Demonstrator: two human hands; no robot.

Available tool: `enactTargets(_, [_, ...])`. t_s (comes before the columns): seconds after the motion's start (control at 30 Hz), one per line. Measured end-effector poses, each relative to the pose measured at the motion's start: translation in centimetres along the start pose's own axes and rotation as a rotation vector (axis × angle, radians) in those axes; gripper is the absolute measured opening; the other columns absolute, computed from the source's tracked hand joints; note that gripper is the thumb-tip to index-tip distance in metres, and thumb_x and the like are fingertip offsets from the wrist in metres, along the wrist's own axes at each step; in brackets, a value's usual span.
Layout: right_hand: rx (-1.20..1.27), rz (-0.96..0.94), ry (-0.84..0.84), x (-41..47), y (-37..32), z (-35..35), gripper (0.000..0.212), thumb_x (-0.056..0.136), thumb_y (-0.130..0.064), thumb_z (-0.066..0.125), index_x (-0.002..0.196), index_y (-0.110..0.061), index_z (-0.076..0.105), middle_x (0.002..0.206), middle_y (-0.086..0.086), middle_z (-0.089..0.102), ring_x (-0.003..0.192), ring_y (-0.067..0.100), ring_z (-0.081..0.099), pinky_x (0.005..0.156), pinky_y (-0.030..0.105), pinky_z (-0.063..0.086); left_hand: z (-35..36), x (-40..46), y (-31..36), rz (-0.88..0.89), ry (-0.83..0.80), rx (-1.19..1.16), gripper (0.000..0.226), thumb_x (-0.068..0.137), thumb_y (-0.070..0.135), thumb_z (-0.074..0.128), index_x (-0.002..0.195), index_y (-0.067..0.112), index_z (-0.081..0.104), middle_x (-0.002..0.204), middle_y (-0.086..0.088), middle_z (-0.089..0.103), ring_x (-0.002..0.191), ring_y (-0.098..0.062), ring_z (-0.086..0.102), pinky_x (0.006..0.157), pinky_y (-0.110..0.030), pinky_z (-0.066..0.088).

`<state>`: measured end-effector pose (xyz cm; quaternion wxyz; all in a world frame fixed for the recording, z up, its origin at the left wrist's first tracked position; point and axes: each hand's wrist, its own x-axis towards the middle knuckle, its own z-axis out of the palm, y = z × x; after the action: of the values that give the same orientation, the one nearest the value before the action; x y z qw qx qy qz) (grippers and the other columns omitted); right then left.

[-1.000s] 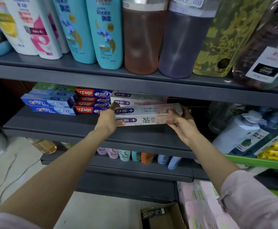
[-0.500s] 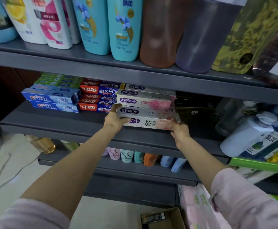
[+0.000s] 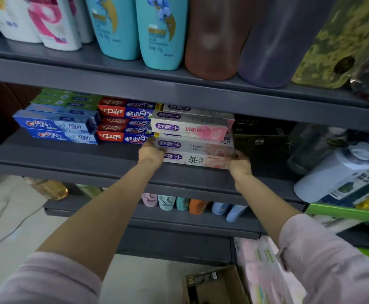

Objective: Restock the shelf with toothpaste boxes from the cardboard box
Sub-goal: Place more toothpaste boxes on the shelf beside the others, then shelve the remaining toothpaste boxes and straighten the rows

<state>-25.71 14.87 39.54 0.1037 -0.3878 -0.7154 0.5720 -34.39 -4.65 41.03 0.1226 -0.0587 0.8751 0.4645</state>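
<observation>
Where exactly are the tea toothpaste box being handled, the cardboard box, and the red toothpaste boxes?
tea toothpaste box point(image 3: 197, 160), head view, middle of its front face.
cardboard box point(image 3: 217, 286), head view, its open inside at the bottom edge.
red toothpaste boxes point(image 3: 113, 136), head view, red end of the lowest box.

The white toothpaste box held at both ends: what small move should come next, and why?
Probably let go. The white toothpaste box appears to rest on the grey shelf below its matching stack, with the left hand and right hand at its ends.

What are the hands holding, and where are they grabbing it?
A white and pink toothpaste box, gripped at its two ends: left hand on the left end, right hand on the right end.
</observation>
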Motion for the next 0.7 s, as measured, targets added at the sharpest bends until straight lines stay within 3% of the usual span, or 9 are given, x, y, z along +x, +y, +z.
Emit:
enactTargets(0.13, [-0.109,-0.043,-0.033,-0.3,0.1,-0.7,0.036,0.095,-0.014,0.051,0.13,-0.01,0.051,0.126,0.011,0.059,0.114,0.027,0.056,0.094,0.032,0.047,-0.1,-1.1,0.3,-0.001,0.039,0.125,0.049,0.093,0.017,0.052,0.138,0.005,0.035,0.137,-0.021,0.044,0.122,-0.037,0.048,0.097,-0.039,0.043])
enactTargets(0.27, [-0.224,-0.131,-0.086,-2.4,0.2,-1.3,0.038,0.093,-0.019,0.054,0.13,-0.01,0.05,0.129,0.014,0.052,0.113,0.027,0.054,0.102,0.038,0.044,-0.4,-3.4,-0.2,0.066,0.036,0.178,0.043,0.092,0.018,0.052,0.131,0.003,0.04,0.129,-0.022,0.051,0.118,-0.037,0.05,0.094,-0.042,0.044])
enactTargets(0.43, [-0.387,-0.236,-0.164,-8.1,2.2,-2.8,0.035,0.094,-0.007,0.047,0.129,-0.01,0.052,0.127,0.013,0.054,0.113,0.023,0.055,0.091,0.025,0.042,0.1,-8.7,-2.1,0.147,-0.098,0.207,0.029,0.091,0.018,0.05,0.118,0.011,0.058,0.117,-0.015,0.063,0.11,-0.031,0.058,0.086,-0.03,0.046])
enactTargets(0.6, [-0.638,-0.234,-0.232,-15.3,7.2,-5.0,0.029,0.094,-0.008,0.047,0.117,-0.009,0.063,0.117,0.012,0.066,0.11,0.029,0.059,0.093,0.032,0.045,2.1,-16.2,-6.3,0.18,-0.22,0.271,0.016,0.086,0.018,0.049,0.09,0.016,0.065,0.101,-0.017,0.069,0.099,-0.031,0.064,0.087,-0.038,0.051])
enactTargets(0.7, [-0.762,-0.191,-0.289,-18.4,11.1,-6.5,0.026,0.094,-0.012,0.048,0.113,-0.013,0.065,0.115,0.011,0.067,0.109,0.029,0.059,0.091,0.033,0.047,3.4,-20.3,-9.2,0.189,-0.294,0.309,0.015,0.088,0.02,0.05,0.089,0.014,0.063,0.096,-0.017,0.07,0.092,-0.032,0.065,0.083,-0.039,0.053])
